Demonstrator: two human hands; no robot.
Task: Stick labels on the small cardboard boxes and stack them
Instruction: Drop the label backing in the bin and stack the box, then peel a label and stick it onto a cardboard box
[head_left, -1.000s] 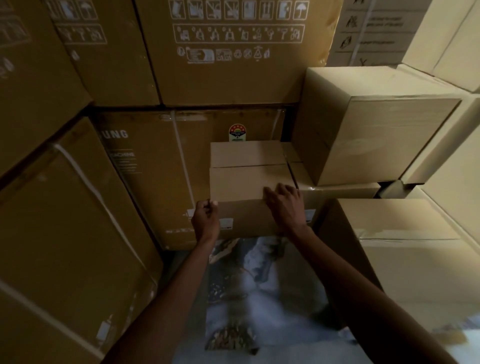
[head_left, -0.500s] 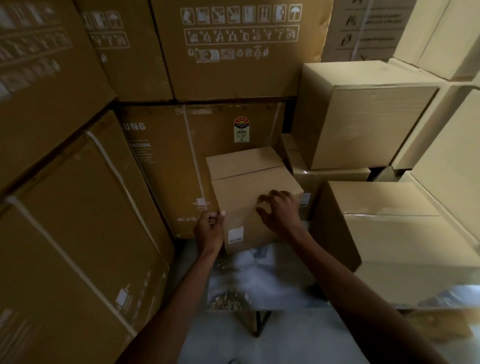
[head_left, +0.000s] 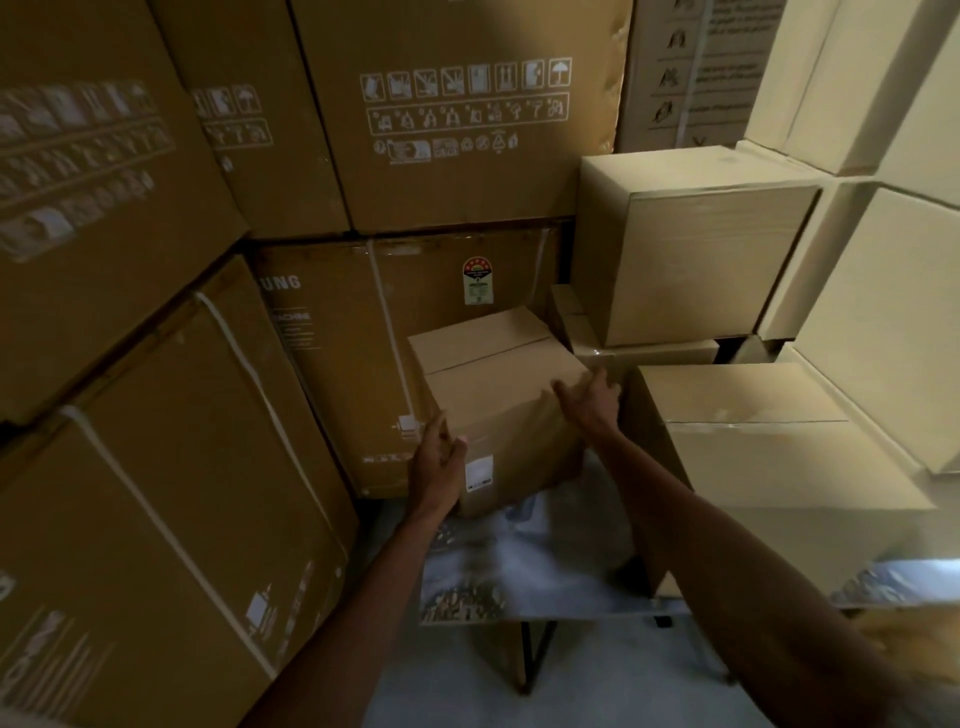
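Observation:
A small cardboard box (head_left: 498, 384) stands skewed at the back of the shiny table (head_left: 524, 566), one corner turned toward me. A white label (head_left: 479, 473) sits low on its front face. My left hand (head_left: 439, 462) grips the box's near left edge, thumb on the front face and fingers round the side. My right hand (head_left: 589, 400) lies against the box's upper right edge with fingers fairly straight. A second small box (head_left: 644, 356) sits behind and to the right, under a larger one.
Tall printed cartons (head_left: 156, 467) wall in the left side and the back (head_left: 457, 156). Pale boxes are stacked on the right: one on the table (head_left: 769, 457), one above it (head_left: 691, 249). Grey floor and a table leg (head_left: 535, 654) show below.
The small box has been turned and pulled nearer, so its labelled face shows more. My right hand slid from the top front to the right edge. My view has pulled back.

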